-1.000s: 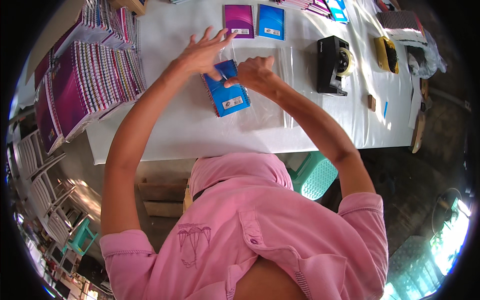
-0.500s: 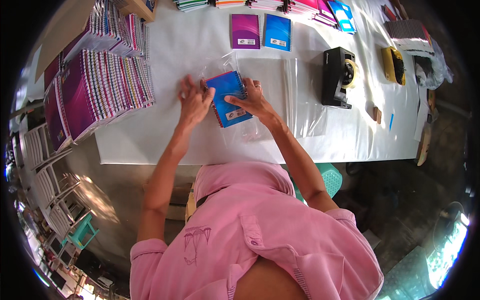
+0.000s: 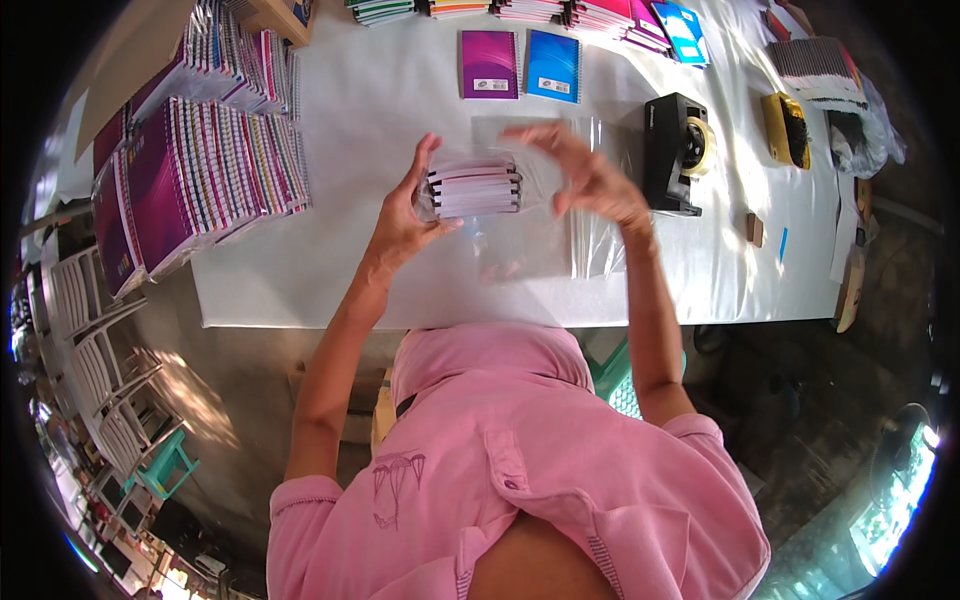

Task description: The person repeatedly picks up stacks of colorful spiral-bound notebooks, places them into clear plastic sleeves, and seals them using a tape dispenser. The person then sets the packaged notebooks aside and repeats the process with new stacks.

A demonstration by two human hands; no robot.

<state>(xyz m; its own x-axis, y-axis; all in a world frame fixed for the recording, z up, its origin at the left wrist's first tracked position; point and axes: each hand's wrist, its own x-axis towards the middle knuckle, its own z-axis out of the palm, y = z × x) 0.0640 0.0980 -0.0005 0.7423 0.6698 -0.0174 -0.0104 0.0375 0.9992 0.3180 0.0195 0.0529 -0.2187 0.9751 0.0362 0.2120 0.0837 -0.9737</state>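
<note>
A small stack of spiral notebooks stands on end over the white table, page edges and dark spiral bindings showing. Clear plastic seems to surround it. My left hand grips its left side, thumb at the near face and fingers at the far one. My right hand is off to the right of the stack, fingers apart, holding nothing and smeared by motion. Beneath it lie flat clear plastic bags. Farther back, a purple notebook and a blue notebook lie side by side.
A black tape dispenser stands right of the bags, near a yellow container and a small brown block. Wrapped notebook piles crowd the table's left end. More notebook stacks line the far edge.
The notebook stack, lying blue cover up before, is now tipped on end. My left hand has taken its side; my right hand has let go and moved right.
</note>
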